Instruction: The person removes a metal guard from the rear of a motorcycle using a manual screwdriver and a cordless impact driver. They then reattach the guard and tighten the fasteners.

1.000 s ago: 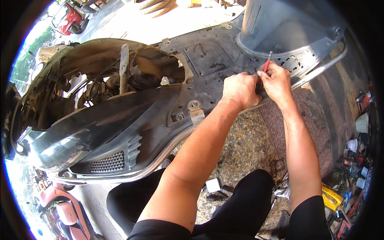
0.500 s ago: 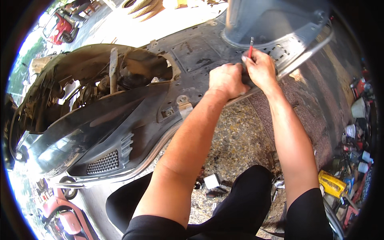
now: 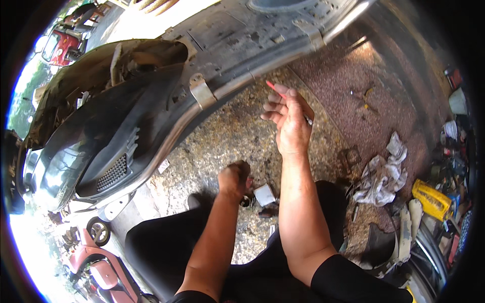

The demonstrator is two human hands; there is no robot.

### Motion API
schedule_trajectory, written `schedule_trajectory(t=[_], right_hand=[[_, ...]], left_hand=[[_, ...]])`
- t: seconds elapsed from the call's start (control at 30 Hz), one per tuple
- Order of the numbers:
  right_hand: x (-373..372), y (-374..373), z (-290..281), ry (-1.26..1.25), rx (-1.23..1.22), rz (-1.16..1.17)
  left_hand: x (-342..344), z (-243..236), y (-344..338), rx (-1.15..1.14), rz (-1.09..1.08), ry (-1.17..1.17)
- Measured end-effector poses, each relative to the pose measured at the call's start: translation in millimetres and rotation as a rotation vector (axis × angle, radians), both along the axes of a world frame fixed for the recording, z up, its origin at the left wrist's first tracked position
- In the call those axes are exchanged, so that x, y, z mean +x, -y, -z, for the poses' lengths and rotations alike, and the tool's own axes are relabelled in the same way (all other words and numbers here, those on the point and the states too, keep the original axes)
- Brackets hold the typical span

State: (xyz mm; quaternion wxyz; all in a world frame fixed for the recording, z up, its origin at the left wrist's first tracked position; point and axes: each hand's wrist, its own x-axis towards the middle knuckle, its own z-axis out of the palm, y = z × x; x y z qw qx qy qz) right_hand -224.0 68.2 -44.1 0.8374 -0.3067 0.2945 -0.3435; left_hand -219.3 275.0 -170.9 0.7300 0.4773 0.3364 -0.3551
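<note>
In my right hand (image 3: pixel 292 123) is a slim red tool (image 3: pixel 277 90) with a metal end; the thumb and fingers hold it, the other fingers loosely bent. This hand is raised over the speckled ground, just on my side of the metal side rail (image 3: pixel 240 81) of a dark scooter body. Low over the ground, my left hand (image 3: pixel 233 178) has its fingers curled in; what they hold, if anything, is hidden. Close to it lie a small white box (image 3: pixel 263 194) and a small black object (image 3: pixel 268 211).
The dark scooter body (image 3: pixel 151 111) with its open seat bay stretches across the far left. At right lie a crumpled rag (image 3: pixel 381 177), a yellow case (image 3: pixel 432 200) and scattered tools and parts. A pink scooter (image 3: pixel 101 272) stands lower left, a red vehicle (image 3: pixel 60 48) far left.
Both hands have left the scooter's footboard. The left came down toward the ground by the white box; the right drew back with the red tool, now turned differently. The view has shifted lower and rightward.
</note>
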Motion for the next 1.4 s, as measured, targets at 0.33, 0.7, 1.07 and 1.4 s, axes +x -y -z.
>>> schedule_trajectory(t=[0.33, 0.7, 1.07, 1.4], right_hand=[[-17, -84, 83, 0.143, 0.026, -0.079], [-32, -144, 105, 0.115, 0.003, -0.168], [-44, -157, 116, 0.13, 0.078, -0.176], [-40, -136, 110, 0.197, 0.196, -0.105]], left_hand=[[82, -15, 10, -0.228, -0.093, 0.226], [110, -13, -12, -0.317, 0.115, 0.373], [102, -35, -10, -0.075, 0.142, 0.598], [123, -41, -3, 0.02, 0.135, 0.75]])
